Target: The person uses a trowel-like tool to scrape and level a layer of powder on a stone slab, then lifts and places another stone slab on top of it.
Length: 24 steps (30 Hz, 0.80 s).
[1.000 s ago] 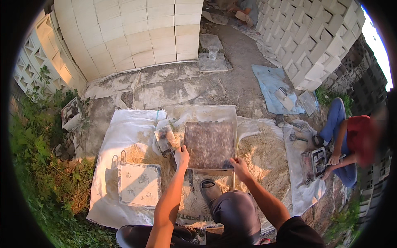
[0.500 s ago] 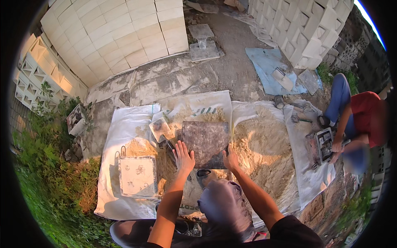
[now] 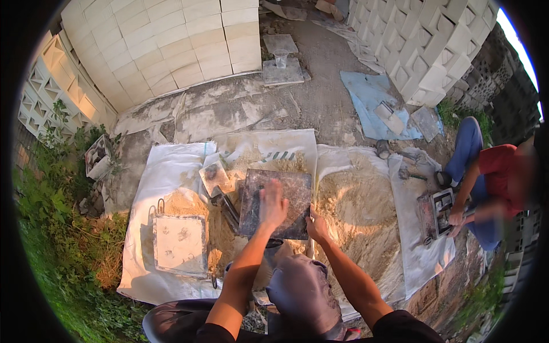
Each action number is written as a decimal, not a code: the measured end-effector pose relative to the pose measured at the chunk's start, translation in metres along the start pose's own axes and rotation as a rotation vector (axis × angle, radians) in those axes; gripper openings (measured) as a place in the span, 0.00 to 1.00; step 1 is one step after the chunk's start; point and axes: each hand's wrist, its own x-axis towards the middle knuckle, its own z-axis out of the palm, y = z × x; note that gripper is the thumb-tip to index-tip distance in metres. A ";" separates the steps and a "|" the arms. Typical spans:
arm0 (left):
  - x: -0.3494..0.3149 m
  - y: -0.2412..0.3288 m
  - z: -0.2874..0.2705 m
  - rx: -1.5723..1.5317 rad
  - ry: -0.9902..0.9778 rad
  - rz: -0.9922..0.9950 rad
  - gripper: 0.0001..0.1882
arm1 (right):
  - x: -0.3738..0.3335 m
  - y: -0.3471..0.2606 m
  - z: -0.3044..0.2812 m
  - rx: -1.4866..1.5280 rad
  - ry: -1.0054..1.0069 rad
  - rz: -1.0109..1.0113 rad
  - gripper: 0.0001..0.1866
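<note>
A dark, mottled square plate (image 3: pixel 251 211) lies in front of me above the sandy sheet. My left hand (image 3: pixel 274 204) is over its middle, fingers stretched out and a little blurred; whether the palm presses on the surface I cannot tell. At the plate's right edge, my right hand (image 3: pixel 316 224) grips the side near the lower corner. Left of the plate are a dark bar-like tool (image 3: pixel 229 212) and a small pale square plate (image 3: pixel 215 178) with a dark stain. Farther left lies a square framed mould (image 3: pixel 180 244) with a pale, marked face and wire loops.
White sheets (image 3: pixel 146 188) carry loose sand (image 3: pixel 360 206). At right, a person in a red top (image 3: pixel 500 171) handles an open metal mould (image 3: pixel 440 214); a hammer (image 3: pixel 413 175) lies near. Pale block stacks (image 3: pixel 171 51) stand behind, with a blue sheet (image 3: pixel 366 103) and plants (image 3: pixel 74 228) around.
My left hand has moved from the plate's left edge to over its middle. The right hand stays at the right edge. The view has shifted slightly.
</note>
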 end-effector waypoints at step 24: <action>-0.126 -0.096 -0.064 -0.086 0.196 -0.745 0.32 | 0.033 -0.111 -0.066 -0.036 -0.355 -0.043 0.14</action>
